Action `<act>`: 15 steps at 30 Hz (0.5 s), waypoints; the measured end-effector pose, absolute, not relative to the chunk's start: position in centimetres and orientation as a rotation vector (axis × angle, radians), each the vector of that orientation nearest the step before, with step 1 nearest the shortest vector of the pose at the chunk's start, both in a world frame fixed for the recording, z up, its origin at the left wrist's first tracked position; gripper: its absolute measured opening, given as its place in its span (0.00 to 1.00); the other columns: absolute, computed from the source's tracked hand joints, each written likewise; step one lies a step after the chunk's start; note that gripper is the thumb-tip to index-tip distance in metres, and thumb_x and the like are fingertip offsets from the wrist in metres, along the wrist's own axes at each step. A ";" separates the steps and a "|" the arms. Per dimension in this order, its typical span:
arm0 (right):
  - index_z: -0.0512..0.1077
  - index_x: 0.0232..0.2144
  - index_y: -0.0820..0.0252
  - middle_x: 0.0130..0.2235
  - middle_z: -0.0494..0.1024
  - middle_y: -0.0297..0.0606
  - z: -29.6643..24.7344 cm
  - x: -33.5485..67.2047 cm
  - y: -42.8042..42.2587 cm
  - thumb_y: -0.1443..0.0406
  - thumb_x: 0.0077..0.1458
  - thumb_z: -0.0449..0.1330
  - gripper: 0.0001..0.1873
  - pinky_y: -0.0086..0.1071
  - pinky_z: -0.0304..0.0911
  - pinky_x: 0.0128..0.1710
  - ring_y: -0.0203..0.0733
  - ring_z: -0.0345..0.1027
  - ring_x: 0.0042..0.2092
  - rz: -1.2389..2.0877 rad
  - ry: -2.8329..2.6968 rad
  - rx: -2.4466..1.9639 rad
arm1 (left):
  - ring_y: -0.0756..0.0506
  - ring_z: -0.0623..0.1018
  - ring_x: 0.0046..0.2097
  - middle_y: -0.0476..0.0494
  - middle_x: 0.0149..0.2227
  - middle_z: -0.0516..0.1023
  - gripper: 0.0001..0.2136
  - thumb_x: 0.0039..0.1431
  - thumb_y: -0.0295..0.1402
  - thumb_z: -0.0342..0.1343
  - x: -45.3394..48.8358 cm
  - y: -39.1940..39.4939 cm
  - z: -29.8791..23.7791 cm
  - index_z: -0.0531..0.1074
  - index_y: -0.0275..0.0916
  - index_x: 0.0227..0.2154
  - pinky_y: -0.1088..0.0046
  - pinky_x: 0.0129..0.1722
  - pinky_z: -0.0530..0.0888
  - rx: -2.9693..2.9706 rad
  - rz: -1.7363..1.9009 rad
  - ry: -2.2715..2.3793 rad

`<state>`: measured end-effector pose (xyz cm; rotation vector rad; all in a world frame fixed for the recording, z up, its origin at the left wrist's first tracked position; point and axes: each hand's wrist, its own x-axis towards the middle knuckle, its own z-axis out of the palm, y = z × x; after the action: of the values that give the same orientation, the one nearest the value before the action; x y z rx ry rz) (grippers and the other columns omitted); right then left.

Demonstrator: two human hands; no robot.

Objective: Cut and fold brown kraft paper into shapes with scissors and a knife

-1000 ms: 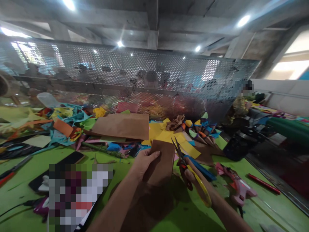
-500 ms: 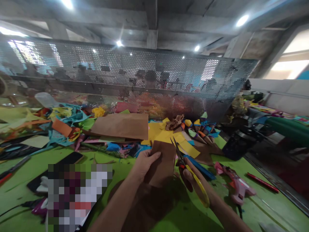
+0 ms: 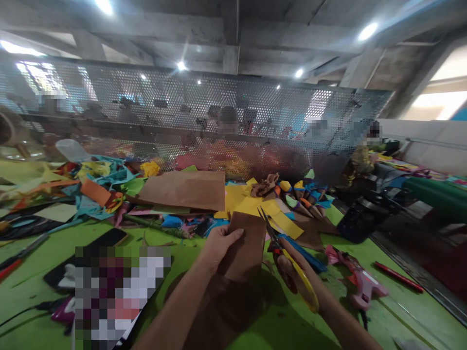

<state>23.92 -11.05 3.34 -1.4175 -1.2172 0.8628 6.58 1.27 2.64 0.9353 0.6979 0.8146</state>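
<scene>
A rectangular piece of brown paper (image 3: 248, 248) is pinched upright in my left hand (image 3: 221, 245), thumb across its front. My right hand (image 3: 292, 270) grips scissors (image 3: 304, 282) with yellow and red-black handles. Their narrow blades point up and away, just beside the paper's right edge, parted a little at the tips. Whether the blades touch the paper I cannot tell. Behind the paper lie yellow paper sheets (image 3: 241, 199) and a larger brown paper sheet (image 3: 189, 189). A blue strip or tool (image 3: 302, 253) rests just beyond my right hand.
To the right are a pink glue gun (image 3: 359, 282), a red pen (image 3: 399, 277) and a dark bottle-like object (image 3: 361, 218). At left lie a black phone (image 3: 105, 240), a cutting tool (image 3: 22, 255) and coloured scraps (image 3: 95, 192). A perforated metal panel (image 3: 164, 112) stands behind.
Almost nothing differs. The view has shifted very slightly, and the scissors have tilted a touch; both hands keep their holds.
</scene>
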 end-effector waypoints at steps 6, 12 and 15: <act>0.68 0.33 0.56 0.19 0.63 0.28 2.8 24.8 -10.5 0.48 0.55 0.58 0.18 0.29 0.53 0.19 0.37 0.57 0.20 0.823 -1.303 -1.490 | 0.50 0.75 0.24 0.44 0.25 0.80 0.20 0.35 0.43 0.73 6.2 1.5 2.9 0.78 0.33 0.28 0.76 0.25 0.69 0.956 0.815 0.693; 0.71 0.41 0.57 0.36 0.79 0.42 2.0 27.2 -9.4 0.61 0.54 0.55 0.13 0.37 0.62 0.35 0.52 0.73 0.37 0.325 -1.713 -2.062 | 0.50 0.76 0.26 0.45 0.26 0.80 0.19 0.35 0.40 0.73 6.2 1.7 3.0 0.78 0.33 0.28 0.77 0.28 0.70 0.856 0.886 0.667; 0.71 0.49 0.58 0.42 0.79 0.46 2.3 27.4 -9.6 0.67 0.51 0.53 0.22 0.40 0.63 0.40 0.56 0.73 0.44 0.236 -1.882 -2.200 | 0.48 0.77 0.27 0.44 0.27 0.81 0.18 0.37 0.40 0.72 6.2 1.7 2.9 0.77 0.34 0.30 0.74 0.30 0.71 0.798 0.901 0.678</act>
<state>27.40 -9.61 2.26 -2.1995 -1.8820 0.2362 6.20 1.72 2.94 0.7976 0.6780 0.9007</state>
